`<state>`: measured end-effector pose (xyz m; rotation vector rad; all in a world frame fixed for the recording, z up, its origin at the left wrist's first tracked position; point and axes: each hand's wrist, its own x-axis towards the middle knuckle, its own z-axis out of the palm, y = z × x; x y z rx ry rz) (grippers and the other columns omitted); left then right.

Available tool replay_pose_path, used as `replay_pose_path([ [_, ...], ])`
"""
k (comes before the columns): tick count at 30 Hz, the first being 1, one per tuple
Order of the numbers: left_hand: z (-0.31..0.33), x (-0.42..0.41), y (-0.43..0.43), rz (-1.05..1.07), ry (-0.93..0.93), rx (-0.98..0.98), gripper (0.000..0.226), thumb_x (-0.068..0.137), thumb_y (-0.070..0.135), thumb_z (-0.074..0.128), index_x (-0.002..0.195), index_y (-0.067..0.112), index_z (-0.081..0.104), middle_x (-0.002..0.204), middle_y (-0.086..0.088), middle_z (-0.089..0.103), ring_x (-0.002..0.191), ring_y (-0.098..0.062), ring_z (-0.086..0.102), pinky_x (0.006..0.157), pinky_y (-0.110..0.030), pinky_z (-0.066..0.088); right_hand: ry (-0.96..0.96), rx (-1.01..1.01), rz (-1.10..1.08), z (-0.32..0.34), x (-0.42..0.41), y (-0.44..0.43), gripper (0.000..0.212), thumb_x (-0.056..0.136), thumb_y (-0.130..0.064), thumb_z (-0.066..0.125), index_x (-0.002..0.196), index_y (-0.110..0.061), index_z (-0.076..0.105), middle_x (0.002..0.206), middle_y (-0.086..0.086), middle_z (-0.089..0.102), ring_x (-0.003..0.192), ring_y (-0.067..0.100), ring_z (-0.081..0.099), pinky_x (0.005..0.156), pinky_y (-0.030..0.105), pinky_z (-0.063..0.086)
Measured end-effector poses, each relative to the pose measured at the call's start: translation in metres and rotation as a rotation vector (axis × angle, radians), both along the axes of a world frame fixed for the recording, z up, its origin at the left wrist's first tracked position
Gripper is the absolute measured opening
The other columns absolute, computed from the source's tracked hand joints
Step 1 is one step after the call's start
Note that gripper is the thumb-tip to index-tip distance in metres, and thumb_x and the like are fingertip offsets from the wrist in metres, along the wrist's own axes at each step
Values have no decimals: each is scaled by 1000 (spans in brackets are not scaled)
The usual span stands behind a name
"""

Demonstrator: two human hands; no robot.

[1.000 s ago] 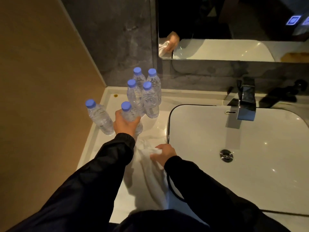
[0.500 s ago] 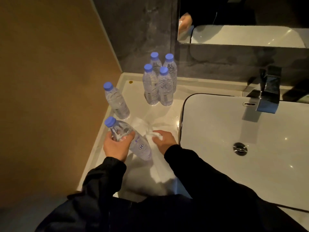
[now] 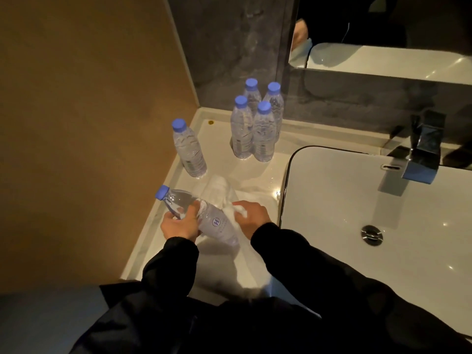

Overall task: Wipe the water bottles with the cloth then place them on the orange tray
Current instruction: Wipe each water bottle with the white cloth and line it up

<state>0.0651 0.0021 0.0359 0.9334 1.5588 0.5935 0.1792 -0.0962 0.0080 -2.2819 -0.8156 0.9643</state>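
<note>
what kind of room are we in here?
Most likely a bathroom vanity, possibly a hotel's: a white sink basin with a drain, a chrome faucet and a wall mirror above the counter.

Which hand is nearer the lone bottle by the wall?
Left. The left hand grips a tilted bottle in front of the lone bottle; the right hand, holding the cloth, is farther right.

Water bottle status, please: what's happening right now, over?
Left hand grips tilted bottle. Right hand holds white cloth against it. Orange tray not in view.
</note>
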Motion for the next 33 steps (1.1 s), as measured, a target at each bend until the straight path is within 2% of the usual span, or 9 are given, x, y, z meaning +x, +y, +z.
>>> replay_pose_path([
  [3,1,-2,0,21,-65,-30,27,75,21,76,93,20,55,99,-11,66,83,-31,67,74,-52,58,145,25,-145,2,12,-5,32,87,-19,45,113,-18,64,116,10,67,109,32,58,97,36,46],
  [6,5,-1,7,-74,-65,1,39,75,20,76,106,15,52,101,-8,63,88,-29,66,77,-48,57,207,27,-163,3,16,-6,32,86,-16,46,111,-17,66,114,11,67,109,31,59,96,34,47],
  [9,10,2,10,-390,201,202,57,66,33,82,109,14,49,102,-4,62,92,-25,62,81,-38,52,242,172,-234,19,11,0,31,86,-13,51,113,-15,66,114,10,67,107,27,60,93,30,45],
  [12,17,9,5,-663,367,349,57,63,42,82,101,18,48,92,-1,65,84,-25,63,77,-41,53,252,318,-261,38,5,7,30,86,-13,54,113,-16,65,112,10,68,105,25,62,91,30,47],
  [17,15,14,-5,-791,278,365,58,71,26,79,117,14,45,107,-5,61,91,-21,60,76,-31,48,158,454,-244,63,-3,2,27,90,-9,48,108,-13,67,109,7,71,106,19,64,97,28,47],
  [21,14,14,-10,-785,212,307,53,70,21,81,110,14,46,95,-2,63,80,-10,60,66,-22,45,215,627,-255,85,-5,16,30,94,-8,41,118,-10,58,108,13,71,104,20,67,98,37,50],
  [25,6,12,-13,-522,133,219,51,72,20,80,110,9,47,95,-7,64,78,-16,63,76,-35,53,85,398,-223,53,-3,7,44,94,-19,47,137,-12,40,142,9,46,133,21,42,113,34,31],
  [29,3,6,-9,-278,9,118,41,74,15,78,106,7,54,93,-7,65,84,-24,66,79,-43,56,-66,-264,-92,2,17,-22,71,90,-42,48,146,-15,14,157,7,15,146,23,13,116,52,11],
  [33,4,10,-4,-58,-88,60,51,61,21,83,106,16,60,99,-8,70,90,-28,69,81,-51,57,-109,-398,-20,-1,21,-21,55,84,-49,51,126,-15,42,128,7,52,121,27,49,103,48,25],
])
